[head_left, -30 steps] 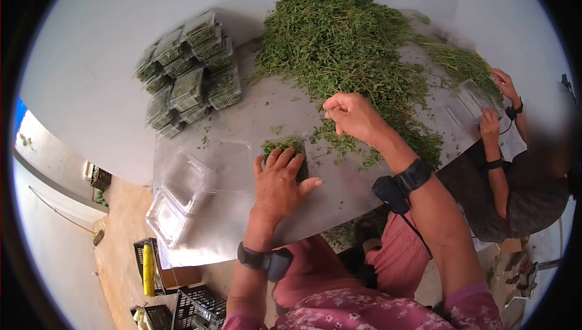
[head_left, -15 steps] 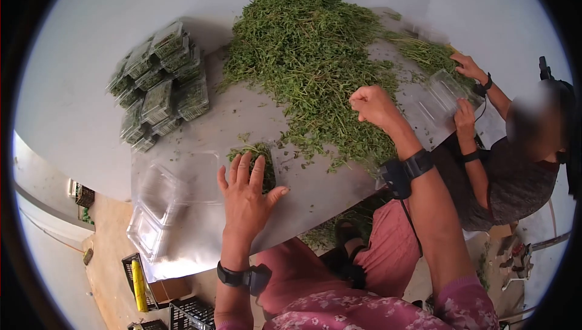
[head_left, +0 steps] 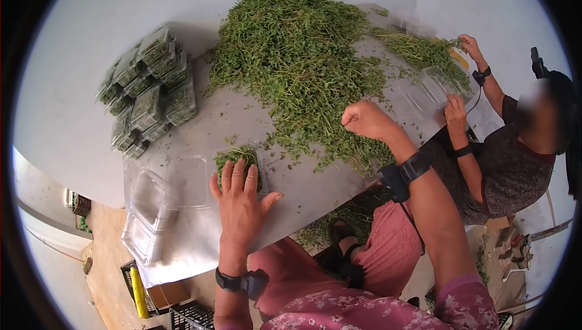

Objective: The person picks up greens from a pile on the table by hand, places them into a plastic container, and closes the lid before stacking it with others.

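Observation:
My left hand (head_left: 238,200) lies with fingers spread over green leafy sprigs (head_left: 242,155) in an open clear plastic clamshell box (head_left: 262,163). The box's transparent lid (head_left: 195,175) is folded out flat to the left. Over the lower right of a large heap of leafy greens (head_left: 297,57), my right hand (head_left: 367,119) is closed, its fingertips curled together. What it holds, if anything, is hidden.
Filled clamshell boxes (head_left: 148,106) are stacked at the left of the metal table (head_left: 224,121). Clear unfilled boxes (head_left: 145,227) stand at the front left corner. At the right, a co-worker (head_left: 509,148) handles greens beside another clear box (head_left: 436,84). Crates (head_left: 191,316) are on the floor.
The view has shifted slightly. My left hand stays spread on the greens in the box, and my right hand remains closed over the heap. The co-worker's far hand has lifted some sprigs.

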{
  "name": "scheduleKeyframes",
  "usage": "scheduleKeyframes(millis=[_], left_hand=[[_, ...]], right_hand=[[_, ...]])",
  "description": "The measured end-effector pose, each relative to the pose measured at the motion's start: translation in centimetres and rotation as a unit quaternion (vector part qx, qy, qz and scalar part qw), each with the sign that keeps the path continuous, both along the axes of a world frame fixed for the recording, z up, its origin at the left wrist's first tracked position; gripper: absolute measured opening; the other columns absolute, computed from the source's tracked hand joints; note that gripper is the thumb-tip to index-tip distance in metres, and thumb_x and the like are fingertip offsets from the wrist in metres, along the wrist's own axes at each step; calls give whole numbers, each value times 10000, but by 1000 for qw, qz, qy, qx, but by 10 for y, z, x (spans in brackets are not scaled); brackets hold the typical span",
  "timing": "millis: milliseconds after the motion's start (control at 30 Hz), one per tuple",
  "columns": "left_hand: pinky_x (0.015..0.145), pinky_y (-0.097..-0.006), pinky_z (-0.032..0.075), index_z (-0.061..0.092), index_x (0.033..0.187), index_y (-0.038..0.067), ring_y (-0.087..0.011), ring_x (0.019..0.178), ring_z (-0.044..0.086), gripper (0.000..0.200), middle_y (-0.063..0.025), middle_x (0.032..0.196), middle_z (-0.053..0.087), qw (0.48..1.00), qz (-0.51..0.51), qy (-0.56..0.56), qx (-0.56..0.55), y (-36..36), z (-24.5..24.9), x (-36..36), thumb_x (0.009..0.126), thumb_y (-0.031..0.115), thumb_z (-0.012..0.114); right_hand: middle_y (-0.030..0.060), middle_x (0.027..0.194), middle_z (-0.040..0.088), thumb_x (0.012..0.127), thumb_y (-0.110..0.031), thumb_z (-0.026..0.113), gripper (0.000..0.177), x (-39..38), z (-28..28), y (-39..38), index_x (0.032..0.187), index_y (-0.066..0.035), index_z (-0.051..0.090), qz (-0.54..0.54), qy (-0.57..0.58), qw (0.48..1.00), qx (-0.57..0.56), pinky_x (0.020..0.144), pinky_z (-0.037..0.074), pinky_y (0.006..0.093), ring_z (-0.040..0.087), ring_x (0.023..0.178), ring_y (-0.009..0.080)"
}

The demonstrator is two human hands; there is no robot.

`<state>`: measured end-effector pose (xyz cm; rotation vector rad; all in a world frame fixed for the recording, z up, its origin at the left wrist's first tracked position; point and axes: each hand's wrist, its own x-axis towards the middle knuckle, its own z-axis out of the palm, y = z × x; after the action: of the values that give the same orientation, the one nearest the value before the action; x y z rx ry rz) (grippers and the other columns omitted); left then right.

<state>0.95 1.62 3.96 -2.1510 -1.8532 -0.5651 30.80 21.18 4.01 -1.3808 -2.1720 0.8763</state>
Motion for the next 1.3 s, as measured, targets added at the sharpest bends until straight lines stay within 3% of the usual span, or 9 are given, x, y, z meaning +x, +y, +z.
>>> scheduleKeyframes(millis=[167,267,433,667,967,1067,1167,1200,1300], left_hand=[[1084,-576,244,555,1242,31,-395,1310,403,658,-195,1376,475,988,-120,-26,98,-5,0,30,807,508,680],[1067,-571,278,598,1170,26,-376,1307,417,583,-184,1341,506,971,-222,-50,73,-4,-8,56,783,444,723],[1054,-554,305,629,1064,18,-355,1239,475,479,-169,1275,537,945,-319,-70,9,11,-19,76,804,411,707],[1007,-531,350,637,982,7,-342,1161,519,440,-161,1172,572,926,-364,-98,4,24,-30,76,815,410,694],[969,-484,387,639,952,1,-326,1090,554,427,-140,1092,602,918,-365,-157,21,29,-32,69,800,392,719],[967,-485,388,640,942,0,-325,1084,555,422,-139,1086,604,919,-361,-157,22,29,-31,68,795,387,725],[965,-483,389,639,933,1,-323,1075,556,418,-140,1083,604,919,-362,-153,21,28,-30,69,793,386,725],[964,-483,390,639,931,1,-322,1071,557,416,-141,1082,604,919,-365,-149,19,28,-30,70,794,385,724],[963,-479,391,639,922,4,-319,1056,558,408,-140,1075,608,917,-372,-144,12,28,-31,72,798,383,720]], right_hand=[[116,803,679,761,-12,673,162,-13,-18,-3,921,-13,692,29,-54,994,92,671,519,374,658,754,245],[120,843,691,775,-16,640,154,-14,-16,4,917,-39,696,43,-151,987,35,685,510,412,641,745,290],[74,747,663,786,-66,702,92,3,-1,1,828,0,653,7,-25,999,38,614,495,356,620,682,186],[32,708,638,834,-156,721,185,-6,0,3,825,15,652,-10,-1,1000,-16,534,466,315,578,612,117],[115,636,565,759,-223,784,294,-43,-16,-1,796,14,613,0,-202,971,128,543,446,372,563,586,152],[112,615,566,773,-191,744,243,-31,-15,7,746,11,611,-1,-110,992,62,579,468,431,556,554,286],[60,656,586,809,-133,708,153,-17,3,5,820,-2,631,-49,-2,998,-49,562,476,398,581,573,195],[22,731,596,843,-97,677,119,-13,8,2,870,10,635,-53,45,994,-82,498,425,291,553,570,105],[25,769,598,853,-88,652,129,-8,26,-8,914,24,630,-57,94,988,-111,485,411,276,541,563,98]])
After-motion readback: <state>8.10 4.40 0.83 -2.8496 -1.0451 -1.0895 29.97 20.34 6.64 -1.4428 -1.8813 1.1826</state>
